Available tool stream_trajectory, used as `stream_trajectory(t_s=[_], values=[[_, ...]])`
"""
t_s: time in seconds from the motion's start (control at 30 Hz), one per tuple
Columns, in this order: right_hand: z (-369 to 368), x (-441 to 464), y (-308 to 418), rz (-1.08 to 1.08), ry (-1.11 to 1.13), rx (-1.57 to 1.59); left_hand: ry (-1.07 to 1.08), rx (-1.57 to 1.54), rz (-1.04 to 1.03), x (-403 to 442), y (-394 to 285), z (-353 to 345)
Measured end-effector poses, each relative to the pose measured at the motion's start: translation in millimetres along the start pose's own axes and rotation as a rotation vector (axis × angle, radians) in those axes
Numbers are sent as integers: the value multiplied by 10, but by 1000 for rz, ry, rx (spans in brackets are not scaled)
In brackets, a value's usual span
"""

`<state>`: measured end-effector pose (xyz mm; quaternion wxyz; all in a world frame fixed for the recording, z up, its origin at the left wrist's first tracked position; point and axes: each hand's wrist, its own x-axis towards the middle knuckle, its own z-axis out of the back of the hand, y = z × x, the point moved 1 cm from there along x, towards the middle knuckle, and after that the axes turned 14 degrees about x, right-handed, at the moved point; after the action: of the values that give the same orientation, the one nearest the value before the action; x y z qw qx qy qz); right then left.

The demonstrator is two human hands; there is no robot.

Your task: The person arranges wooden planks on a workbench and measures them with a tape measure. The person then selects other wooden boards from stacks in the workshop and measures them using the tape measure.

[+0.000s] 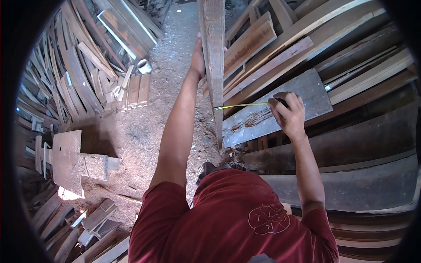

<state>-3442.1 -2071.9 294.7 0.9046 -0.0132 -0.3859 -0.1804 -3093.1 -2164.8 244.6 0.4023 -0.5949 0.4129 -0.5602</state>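
A long wooden plank (214, 57) stands on end in front of me, running from the top of the view down towards the ground near my feet. My left hand (199, 61) grips it from the left, with fingertips just showing past its right edge. To the right, my right hand (287, 111) is closed around a tape measure, whose dark case (281, 102) is mostly hidden by the fingers. Its yellow blade (243, 105) stretches from that hand to the plank, with the end at the plank's edge.
Stacked boards (298, 48) fill the right side, with a grey, worn panel (315, 94) beneath my right hand. Leaning timber strips (79, 65) crowd the left. A metal mug (144, 66) sits beside them. Lower left is a wooden board (67, 162) near offcuts (98, 215). Shavings litter the floor (136, 136).
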Motion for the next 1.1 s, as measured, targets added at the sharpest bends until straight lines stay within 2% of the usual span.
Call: stream_trajectory(t_s=[0.1,0.23,0.27,0.33,0.37,0.4,0.43,0.47,0.5,0.6,0.63,0.7,0.73,0.8,0.83,0.87,0.93,0.97,1.03,1.1], values=[[2,-16,16,-28,11,21,-14,24,-3,-7,-4,-10],[-43,-93,60,-198,-186,468,-17,45,-116,-13,47,24],[-58,-133,111,-288,-225,533,-91,215,-239,20,94,47],[-168,-289,128,-430,-290,642,-136,375,-343,25,107,76],[-202,-401,177,-463,-296,635,31,123,-312,45,69,92],[-241,-523,222,-769,-270,848,192,-132,-273,68,57,97],[-292,-646,252,-1075,-244,1059,210,-142,-251,95,63,78],[-419,-814,233,-1061,-310,1172,213,-200,-269,135,91,62],[-513,-990,253,-1248,-379,1329,214,-256,-289,181,129,59],[-701,-1483,357,-1591,-544,1485,135,-253,-262,354,272,95],[-757,-1683,392,-1608,-567,1480,151,-261,-245,428,321,108],[-885,-2087,477,-1882,-719,1670,147,-198,-293,583,426,164],[-921,-2259,528,-1923,-756,1703,163,-204,-280,655,492,200],[-985,-2521,631,-2016,-830,1651,-30,230,-238,812,602,231],[-1004,-2635,674,-2098,-878,1599,-9,222,-233,885,648,218],[-991,-2661,711,-2124,-920,1569,-53,139,-144,940,676,202],[-921,-2595,733,-2096,-941,1548,-76,54,-51,898,496,-123],[-888,-2529,726,-2064,-933,1534,-222,53,-2,717,128,-588],[-852,-2378,656,-2018,-929,1505,-349,51,41,696,20,-915],[-821,-2195,580,-1967,-928,1470,-346,49,-64,732,142,-1048]])
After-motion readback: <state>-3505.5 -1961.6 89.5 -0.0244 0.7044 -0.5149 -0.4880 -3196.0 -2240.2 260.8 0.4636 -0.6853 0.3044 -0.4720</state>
